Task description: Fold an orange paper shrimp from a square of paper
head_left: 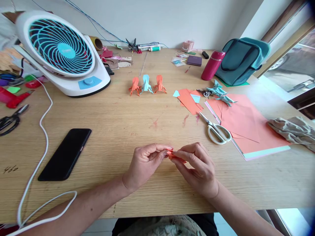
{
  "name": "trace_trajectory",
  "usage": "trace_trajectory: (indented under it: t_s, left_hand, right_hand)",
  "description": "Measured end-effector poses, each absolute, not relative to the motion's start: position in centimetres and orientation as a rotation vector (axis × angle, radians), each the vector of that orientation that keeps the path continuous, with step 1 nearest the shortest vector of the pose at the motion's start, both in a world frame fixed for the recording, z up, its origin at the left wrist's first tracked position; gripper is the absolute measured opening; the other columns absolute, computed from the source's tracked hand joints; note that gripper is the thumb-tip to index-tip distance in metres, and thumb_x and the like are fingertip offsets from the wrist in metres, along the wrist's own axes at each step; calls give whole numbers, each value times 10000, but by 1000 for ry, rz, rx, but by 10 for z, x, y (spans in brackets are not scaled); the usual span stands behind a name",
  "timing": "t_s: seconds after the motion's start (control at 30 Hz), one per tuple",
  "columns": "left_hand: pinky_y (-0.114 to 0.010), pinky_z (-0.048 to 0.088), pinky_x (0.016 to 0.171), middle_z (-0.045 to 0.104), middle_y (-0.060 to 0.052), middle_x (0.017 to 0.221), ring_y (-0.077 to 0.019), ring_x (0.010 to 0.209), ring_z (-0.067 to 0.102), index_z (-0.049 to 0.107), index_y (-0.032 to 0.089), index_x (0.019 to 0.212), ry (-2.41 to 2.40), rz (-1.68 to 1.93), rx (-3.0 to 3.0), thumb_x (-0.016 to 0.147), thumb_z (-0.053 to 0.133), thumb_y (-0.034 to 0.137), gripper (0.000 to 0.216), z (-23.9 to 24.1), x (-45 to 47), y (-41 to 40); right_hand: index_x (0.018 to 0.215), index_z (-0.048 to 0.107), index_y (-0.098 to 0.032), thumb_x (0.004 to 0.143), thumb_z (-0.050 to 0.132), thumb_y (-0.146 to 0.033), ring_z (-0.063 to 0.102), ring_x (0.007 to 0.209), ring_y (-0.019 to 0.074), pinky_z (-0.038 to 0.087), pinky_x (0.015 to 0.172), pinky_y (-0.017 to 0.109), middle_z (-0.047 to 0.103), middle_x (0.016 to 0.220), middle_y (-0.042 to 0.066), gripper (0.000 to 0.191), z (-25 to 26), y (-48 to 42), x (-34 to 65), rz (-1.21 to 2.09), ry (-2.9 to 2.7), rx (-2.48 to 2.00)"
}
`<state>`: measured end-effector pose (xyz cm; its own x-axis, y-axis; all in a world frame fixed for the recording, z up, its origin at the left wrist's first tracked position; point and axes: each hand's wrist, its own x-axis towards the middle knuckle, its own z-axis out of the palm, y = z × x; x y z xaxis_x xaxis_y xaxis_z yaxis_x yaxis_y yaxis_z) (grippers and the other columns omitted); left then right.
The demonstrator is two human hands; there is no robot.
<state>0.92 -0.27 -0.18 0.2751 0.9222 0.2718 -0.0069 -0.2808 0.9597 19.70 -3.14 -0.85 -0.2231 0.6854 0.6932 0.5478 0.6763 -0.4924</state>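
Observation:
Between my two hands, just above the front part of the wooden table (118,111), is a small piece of folded orange paper (170,154). My left hand (150,162) pinches its left end between thumb and fingertips. On the other side, my right hand (197,165) grips the same paper with thumb and fingers, covering much of it. How the paper is folded is mostly hidden. Farther back stand three origami figures in a row: an orange one (135,86), a light blue one (146,84) and another orange one (159,84).
White-handled scissors (219,132) lie right of my hands, beside orange paper sheets (246,121) and paper scraps (188,101). A black phone (66,154) and a white cable (46,137) are at left. Behind stand a fan (66,55), a pink bottle (213,65) and a teal bag (238,62).

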Motion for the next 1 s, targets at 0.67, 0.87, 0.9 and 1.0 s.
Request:
trace_trajectory:
  t_s: [0.67,0.87,0.9,1.0]
  left_hand:
    - [-183,627,742,783,-36,893,-132,804,757,736,158,960,932,1142,1613,928,625,154,116,-3,11,-6]
    - [-180,609,723,775,-36,882,-131,801,741,732,158,927,954,1117,1643,941,613,174,121,-2,11,-6]
    - [-178,606,719,775,-36,884,-131,802,741,733,157,929,955,1113,1645,941,611,173,123,-2,11,-6]
    - [-173,604,721,775,-35,883,-127,800,741,732,154,934,950,1111,1644,937,617,167,115,-2,11,-6]
  right_hand:
    - [1123,710,-249,912,679,-116,550,783,174,451,686,357,590,862,40,251,-7,-31,197,185,-1964,-1021]
    - [1157,700,-227,915,677,-127,532,793,187,435,699,379,611,903,61,263,-9,-31,198,132,-2041,-1018]
    - [1160,699,-226,914,678,-127,531,796,188,434,701,380,612,910,63,266,-9,-32,197,129,-2047,-1015]
    - [1144,700,-227,915,675,-130,530,804,189,433,702,376,612,926,67,250,-9,-33,196,124,-2052,-1014]
